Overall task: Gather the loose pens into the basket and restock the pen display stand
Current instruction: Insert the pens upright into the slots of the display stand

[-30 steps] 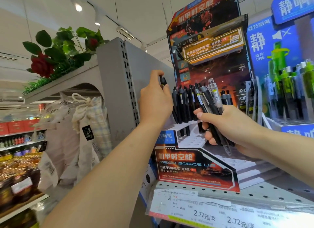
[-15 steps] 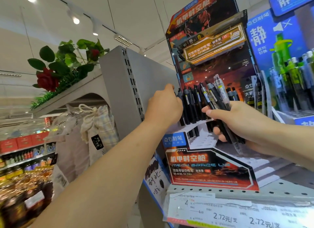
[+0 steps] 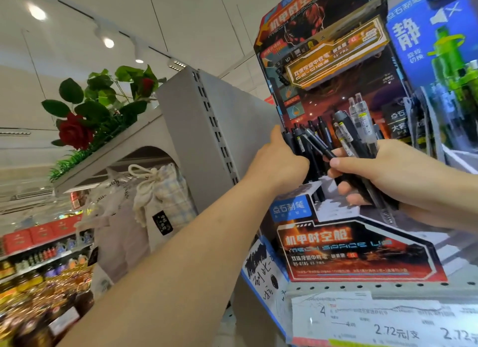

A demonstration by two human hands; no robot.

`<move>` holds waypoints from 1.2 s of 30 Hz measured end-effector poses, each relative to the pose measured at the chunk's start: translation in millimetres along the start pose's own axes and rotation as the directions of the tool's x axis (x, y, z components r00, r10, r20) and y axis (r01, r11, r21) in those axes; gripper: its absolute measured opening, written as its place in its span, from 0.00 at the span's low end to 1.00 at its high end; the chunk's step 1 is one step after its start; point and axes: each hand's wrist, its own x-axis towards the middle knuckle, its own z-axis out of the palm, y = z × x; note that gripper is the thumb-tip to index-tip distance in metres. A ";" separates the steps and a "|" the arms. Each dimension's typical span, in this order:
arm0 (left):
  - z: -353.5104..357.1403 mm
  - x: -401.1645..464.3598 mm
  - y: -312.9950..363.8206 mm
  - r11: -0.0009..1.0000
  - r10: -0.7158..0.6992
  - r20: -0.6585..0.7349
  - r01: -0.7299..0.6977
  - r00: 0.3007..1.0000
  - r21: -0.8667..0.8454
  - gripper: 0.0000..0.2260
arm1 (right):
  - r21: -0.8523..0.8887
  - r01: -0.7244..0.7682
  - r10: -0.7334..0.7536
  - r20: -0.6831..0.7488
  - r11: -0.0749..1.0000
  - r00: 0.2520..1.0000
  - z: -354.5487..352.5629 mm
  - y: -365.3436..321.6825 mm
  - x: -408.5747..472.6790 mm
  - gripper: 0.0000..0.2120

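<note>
A: How many pens is the right hand (image 3: 403, 176) holding?
B: A bundle of pens (image 3: 354, 142), fingers curled round it. Two are clear-barrelled and the rest are black; the exact count is hidden by the fingers.
A: And the left hand (image 3: 279, 163)?
B: It is at the black pens standing in the pen display stand (image 3: 357, 253), one thumb raised. I cannot tell whether its fingers grip one.
A: Where is the stand?
B: On the perforated shelf (image 3: 388, 287), above two 2.72 price tags (image 3: 395, 330).
A: Anything else?
B: Two red roses (image 3: 75, 132), left.
</note>
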 end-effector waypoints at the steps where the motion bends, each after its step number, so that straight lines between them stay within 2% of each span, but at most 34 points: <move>1: 2.5 -1.6 -0.1 1.000 -0.012 0.004 0.012 1.000 -0.014 0.40 | -0.004 -0.003 0.003 -0.010 1.000 1.000 -0.4 -0.6 -0.7 0.07; 5: 10.9 -3.1 -1.7 0.994 -0.073 -0.012 0.072 0.997 -0.077 0.38 | -0.049 -0.004 0.002 -0.050 0.999 0.999 -5.7 -1.9 -1.5 0.07; 8: 12.2 -2.2 -3.5 0.991 -0.073 -0.054 0.066 0.996 -0.116 0.35 | -0.068 0.005 -0.009 -0.062 0.998 0.998 -8.4 0.1 1.5 0.07; 11: 13.7 -6.9 -7.2 0.982 0.040 -0.292 -0.092 0.956 -0.165 0.31 | -0.084 0.014 -0.018 -0.049 0.996 0.999 -9.1 3.6 4.1 0.07; 13: 14.4 -15.8 -9.4 0.951 0.167 -0.467 -0.266 0.868 -0.154 0.25 | -0.092 0.018 -0.022 -0.033 0.996 0.999 -8.0 4.9 4.9 0.08; 14: 14.8 -19.1 -10.4 0.929 0.223 -0.500 -0.337 0.837 -0.150 0.22 | -0.094 0.025 -0.028 -0.028 0.995 0.999 -7.3 5.1 4.9 0.08; 16: 15.1 -22.5 -11.6 0.900 0.284 -0.449 -0.396 0.847 -0.179 0.18 | -0.097 0.044 -0.046 -0.012 0.994 0.999 -4.8 4.1 5.3 0.07; 19: 12.8 -19.5 -11.4 0.890 0.256 -0.302 -0.346 0.918 -0.297 0.16 | -0.120 0.067 -0.066 0.012 0.991 0.998 -1.8 1.9 6.7 0.06; 21: 11.5 -16.8 -14.6 0.880 0.233 -0.278 -0.323 0.932 -0.347 0.14 | -0.125 0.069 -0.065 0.040 0.990 0.997 -0.9 2.6 8.9 0.05; 24: 14.3 -17.3 -16.8 0.887 0.219 -0.320 -0.325 0.922 -0.329 0.12 | -0.147 0.080 -0.068 0.083 0.986 0.994 -2.4 4.3 10.0 0.05; 28: 15.3 -22.0 -13.1 0.876 0.199 -0.518 -0.389 0.832 -0.287 0.13 | -0.114 0.115 -0.105 0.087 0.987 0.991 -4.2 -0.2 10.3 0.04; 32: 12.5 -24.8 -11.0 0.746 0.080 -0.706 -0.513 0.703 -0.426 0.14 | -0.074 0.194 -0.202 -0.121 0.978 0.972 -9.2 -6.4 20.5 0.06; 34: 11.6 -25.8 -9.4 0.720 0.068 -0.763 -0.561 0.642 -0.409 0.16 | -0.080 0.201 -0.211 -0.145 0.976 0.967 -12.0 -6.5 24.7 0.07; 36: 10.6 -24.8 -8.8 0.717 0.054 -0.775 -0.565 0.630 -0.409 0.19 | -0.143 0.195 -0.213 -0.118 0.970 0.970 -13.4 -2.1 27.9 0.08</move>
